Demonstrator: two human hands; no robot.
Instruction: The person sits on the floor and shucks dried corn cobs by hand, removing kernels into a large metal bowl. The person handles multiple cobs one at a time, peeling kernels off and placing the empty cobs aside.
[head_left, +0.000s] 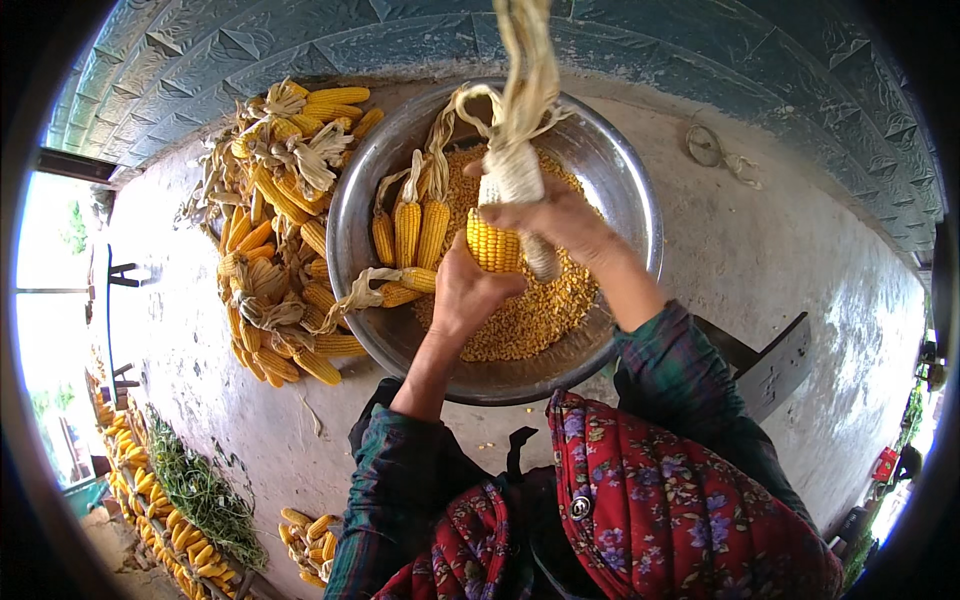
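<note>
Over a wide metal basin (645, 187), my left hand (472, 289) grips the lower end of a yellow corn cob (493, 244). My right hand (562, 217) is around a pale, stripped cob (514, 180) with dry husks (529, 82) trailing from its top; this cob lies against the yellow one. A second pale cob (541, 259) shows just below my right hand. Loose corn kernels (525, 330) cover much of the basin's bottom. Several unshelled cobs (407, 232) with husks rest on the basin's left side.
A large heap of corn cobs (277, 195) lies on the floor left of the basin. A smaller pile (309, 544) sits at lower left, near green plant stalks (199, 480). A dark flat board (776, 367) stands at right. A round object (703, 144) lies near the patterned wall (675, 52).
</note>
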